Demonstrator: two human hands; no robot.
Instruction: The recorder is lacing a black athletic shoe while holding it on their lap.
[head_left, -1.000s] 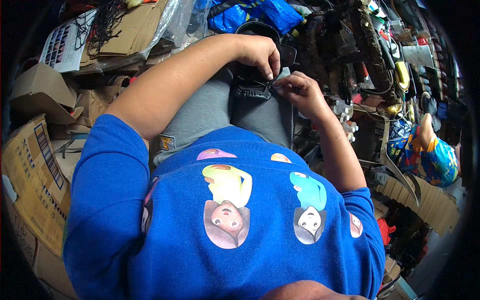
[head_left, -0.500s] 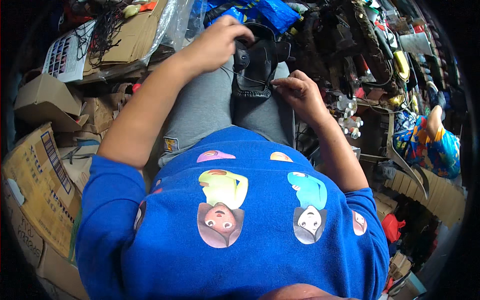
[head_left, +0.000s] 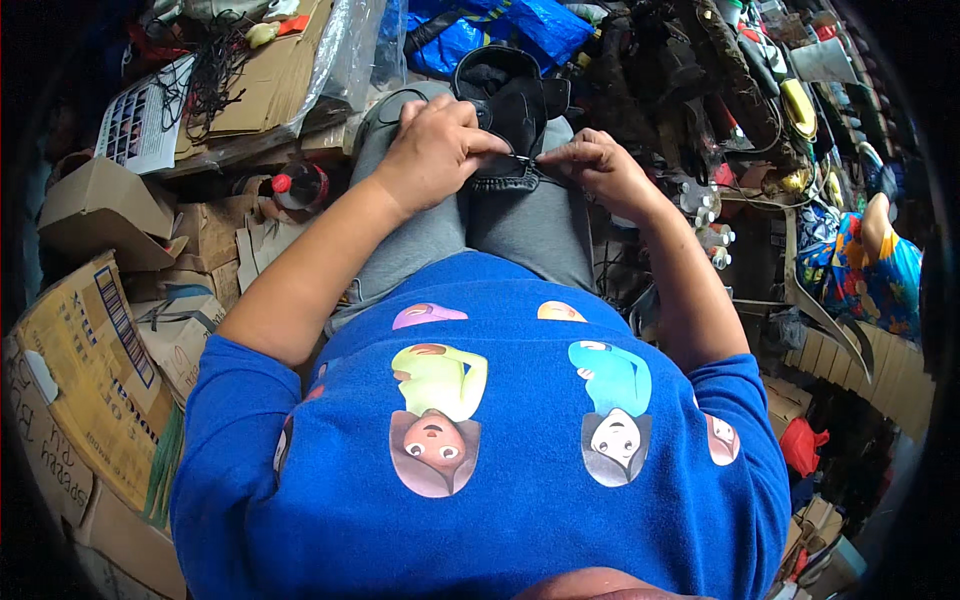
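Note:
A black shoe point(head_left: 512, 112) rests across my grey-trousered thighs, its opening at the far end and its thickly stitched toe seam toward me. Over the near part of the shoe, my left hand point(head_left: 428, 150) is closed in a pinch on a thin dark thread point(head_left: 392, 92), which loops out over my left thigh. My right hand point(head_left: 606, 172) pinches just to the right, its fingertips close to the left ones. A small, slim, shiny piece shows between the two pinches; its kind is too small to tell.
Cardboard boxes point(head_left: 105, 212) and a red-capped bottle point(head_left: 302, 187) stand at my left. Beyond the shoe lies a blue plastic bag point(head_left: 540, 32). At right are several small bottles point(head_left: 712, 235), a curved blade point(head_left: 828, 325) and another person's leg point(head_left: 876, 225).
My left hand has come down and toward me from the shoe's far opening to meet the right. The thread stretched between the hands has shortened. My right hand has barely moved.

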